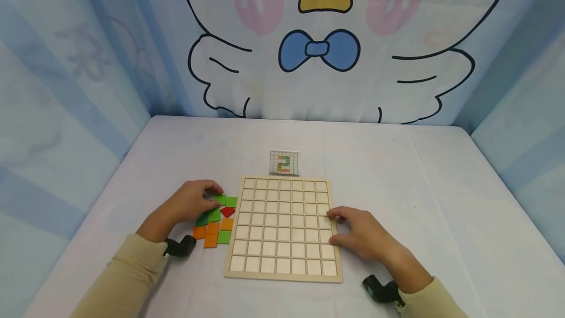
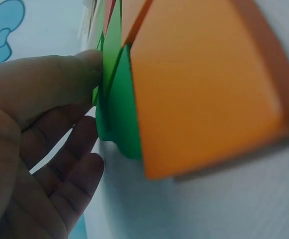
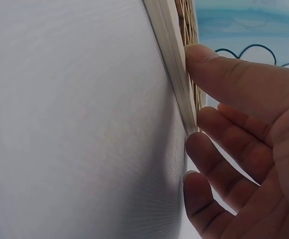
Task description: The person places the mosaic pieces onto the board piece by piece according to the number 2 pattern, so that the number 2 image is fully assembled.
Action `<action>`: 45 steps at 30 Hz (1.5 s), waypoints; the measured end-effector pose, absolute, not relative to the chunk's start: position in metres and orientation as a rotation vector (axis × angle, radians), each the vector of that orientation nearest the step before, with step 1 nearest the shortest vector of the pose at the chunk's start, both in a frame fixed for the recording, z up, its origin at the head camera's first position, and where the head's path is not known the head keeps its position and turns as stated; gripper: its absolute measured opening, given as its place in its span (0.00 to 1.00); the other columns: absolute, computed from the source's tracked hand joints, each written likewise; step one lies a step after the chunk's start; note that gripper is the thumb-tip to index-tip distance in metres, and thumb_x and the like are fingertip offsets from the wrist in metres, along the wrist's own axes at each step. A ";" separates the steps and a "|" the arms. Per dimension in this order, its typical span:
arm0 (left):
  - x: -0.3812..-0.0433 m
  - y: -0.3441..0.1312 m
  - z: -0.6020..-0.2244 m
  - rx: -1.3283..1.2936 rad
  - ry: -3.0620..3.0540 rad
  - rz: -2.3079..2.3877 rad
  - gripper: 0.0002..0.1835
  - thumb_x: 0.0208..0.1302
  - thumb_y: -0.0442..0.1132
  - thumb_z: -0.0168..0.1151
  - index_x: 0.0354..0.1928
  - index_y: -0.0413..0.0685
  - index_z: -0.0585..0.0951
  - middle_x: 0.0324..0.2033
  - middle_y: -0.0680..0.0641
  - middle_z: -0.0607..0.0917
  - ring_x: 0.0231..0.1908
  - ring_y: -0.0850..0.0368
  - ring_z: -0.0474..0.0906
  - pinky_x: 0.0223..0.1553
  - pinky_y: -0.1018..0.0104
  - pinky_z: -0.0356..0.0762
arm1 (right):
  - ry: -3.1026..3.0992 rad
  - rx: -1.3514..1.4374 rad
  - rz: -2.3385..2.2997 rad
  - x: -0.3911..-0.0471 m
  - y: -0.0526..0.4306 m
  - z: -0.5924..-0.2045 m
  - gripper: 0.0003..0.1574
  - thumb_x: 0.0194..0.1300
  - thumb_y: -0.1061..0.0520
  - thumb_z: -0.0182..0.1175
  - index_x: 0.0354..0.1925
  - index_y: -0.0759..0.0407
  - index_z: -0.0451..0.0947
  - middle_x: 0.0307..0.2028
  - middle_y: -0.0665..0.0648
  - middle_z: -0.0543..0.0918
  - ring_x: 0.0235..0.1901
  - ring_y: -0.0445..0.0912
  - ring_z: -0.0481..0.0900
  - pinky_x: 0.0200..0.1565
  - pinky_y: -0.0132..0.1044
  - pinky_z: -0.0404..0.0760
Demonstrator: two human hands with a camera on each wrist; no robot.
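Observation:
A wooden grid board (image 1: 282,277) with square recesses lies flat in the middle of the table. Beside its left edge is a loose group of flat tiles: green tiles (image 1: 224,237), orange tiles (image 1: 211,241) and a red tile (image 1: 227,212). My left hand (image 1: 192,201) is at the far side of this group, its thumb and forefinger spread about a green tile (image 1: 219,200). In the left wrist view the thumb touches the green tiles, beyond a near orange tile (image 2: 204,89). My right hand (image 1: 364,232) rests thumb and fingertips on the board's right edge (image 3: 171,59).
A small pattern card (image 1: 284,163) stands just behind the board, with a green and orange figure on a grid. White cloth covers the table (image 1: 397,171). Behind it hangs a curtain (image 1: 265,82) with a cartoon bird, and curtains enclose both sides.

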State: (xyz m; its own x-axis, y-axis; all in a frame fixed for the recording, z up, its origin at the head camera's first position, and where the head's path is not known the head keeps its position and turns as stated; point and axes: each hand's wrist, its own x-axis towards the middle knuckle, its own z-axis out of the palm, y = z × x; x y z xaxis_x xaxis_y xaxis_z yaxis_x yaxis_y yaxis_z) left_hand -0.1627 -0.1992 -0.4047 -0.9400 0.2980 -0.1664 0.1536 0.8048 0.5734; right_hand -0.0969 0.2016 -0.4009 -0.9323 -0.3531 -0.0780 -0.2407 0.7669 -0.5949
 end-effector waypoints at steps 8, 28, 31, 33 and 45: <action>-0.163 -0.199 -0.404 0.385 2.768 0.828 0.12 0.64 0.35 0.68 0.48 0.40 0.82 0.44 0.45 0.83 0.45 0.48 0.77 0.52 0.49 0.77 | 2.768 -0.475 -0.902 -0.097 0.202 -0.402 0.31 0.55 0.55 0.75 0.57 0.57 0.79 0.44 0.50 0.81 0.45 0.48 0.77 0.49 0.50 0.75; -0.168 -0.189 -0.395 0.357 2.774 0.834 0.15 0.66 0.38 0.67 0.52 0.42 0.82 0.47 0.45 0.83 0.49 0.46 0.76 0.54 0.49 0.76 | 2.750 -0.477 -0.918 -0.097 0.204 -0.400 0.31 0.56 0.54 0.74 0.58 0.57 0.79 0.46 0.49 0.81 0.46 0.48 0.77 0.50 0.51 0.75; -0.167 -0.186 -0.391 0.388 2.775 0.833 0.15 0.66 0.38 0.67 0.52 0.42 0.82 0.47 0.44 0.83 0.49 0.46 0.77 0.54 0.48 0.76 | 2.749 -0.472 -0.918 -0.097 0.203 -0.400 0.31 0.56 0.55 0.74 0.57 0.57 0.79 0.45 0.49 0.81 0.46 0.47 0.76 0.49 0.50 0.74; -0.168 -0.183 -0.390 0.414 2.778 0.836 0.14 0.66 0.37 0.67 0.52 0.41 0.82 0.47 0.44 0.83 0.49 0.46 0.77 0.54 0.48 0.76 | 2.746 -0.469 -0.918 -0.097 0.204 -0.400 0.30 0.56 0.55 0.74 0.57 0.56 0.79 0.45 0.49 0.80 0.45 0.47 0.76 0.49 0.50 0.74; -0.166 -0.175 -0.380 0.432 2.782 0.842 0.14 0.65 0.37 0.67 0.51 0.41 0.82 0.46 0.45 0.83 0.47 0.47 0.76 0.51 0.51 0.78 | 2.743 -0.468 -0.925 -0.097 0.203 -0.400 0.30 0.56 0.55 0.74 0.57 0.57 0.79 0.45 0.49 0.81 0.46 0.48 0.77 0.50 0.51 0.74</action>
State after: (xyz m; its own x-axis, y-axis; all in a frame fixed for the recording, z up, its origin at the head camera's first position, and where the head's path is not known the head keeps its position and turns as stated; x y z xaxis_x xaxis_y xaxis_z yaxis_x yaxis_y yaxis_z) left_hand -0.1656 -0.1751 -0.3795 -0.9367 0.3333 -0.1073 0.2179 0.7948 0.5664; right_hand -0.0971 0.2034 -0.3997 -0.9277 -0.3611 -0.0946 -0.2301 0.7528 -0.6167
